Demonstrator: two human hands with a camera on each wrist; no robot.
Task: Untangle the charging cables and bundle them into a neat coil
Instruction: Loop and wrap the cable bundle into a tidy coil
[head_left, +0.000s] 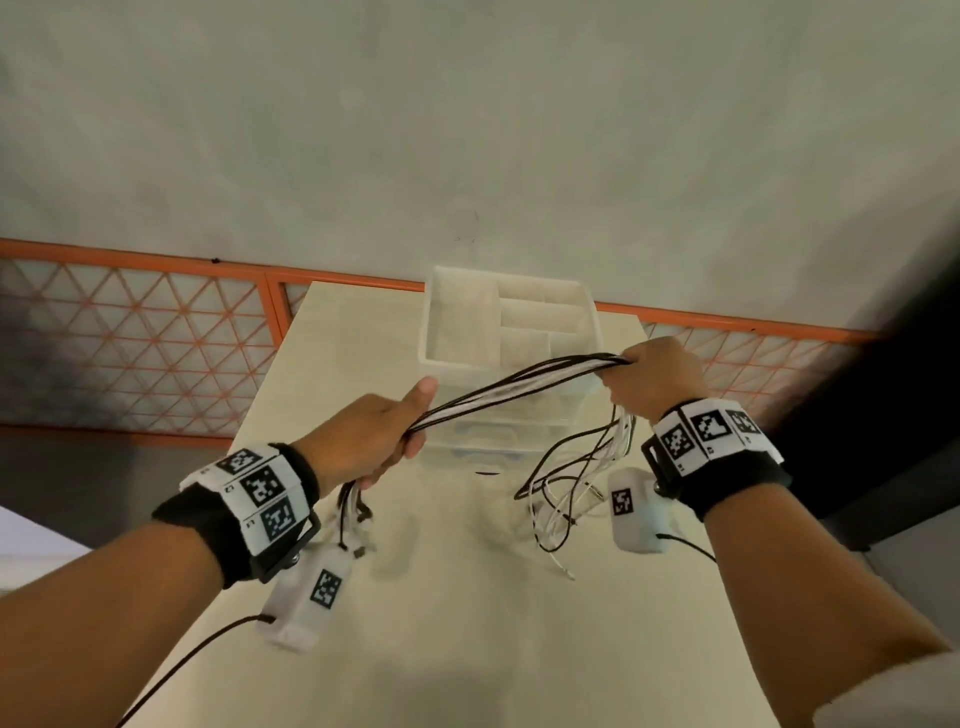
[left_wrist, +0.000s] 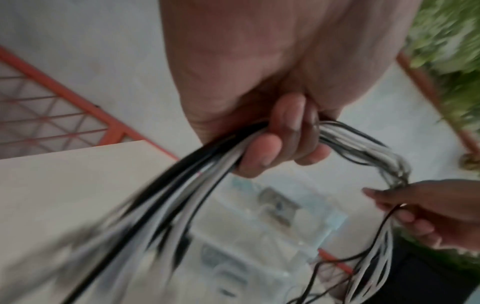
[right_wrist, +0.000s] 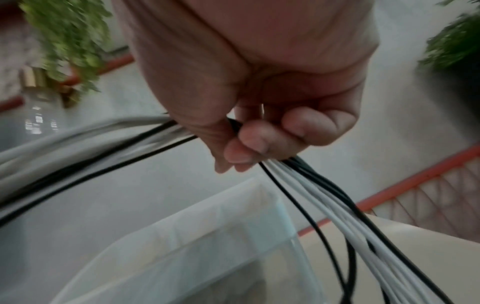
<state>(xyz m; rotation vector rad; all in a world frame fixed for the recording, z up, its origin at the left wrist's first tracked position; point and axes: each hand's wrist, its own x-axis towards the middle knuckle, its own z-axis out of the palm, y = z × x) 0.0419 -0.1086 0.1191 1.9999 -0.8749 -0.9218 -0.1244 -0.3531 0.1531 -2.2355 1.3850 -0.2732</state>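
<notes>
Both hands are raised above the table, the left hand and right hand each curled tight round the black and white cables, which stretch between them with loose ends dangling. Behind stands a clear divided bin; I cannot tell what it holds

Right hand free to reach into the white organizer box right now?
Probably not: the right hand grips the cables, as does the left hand. The organizer box sits open-topped just beyond.
</notes>
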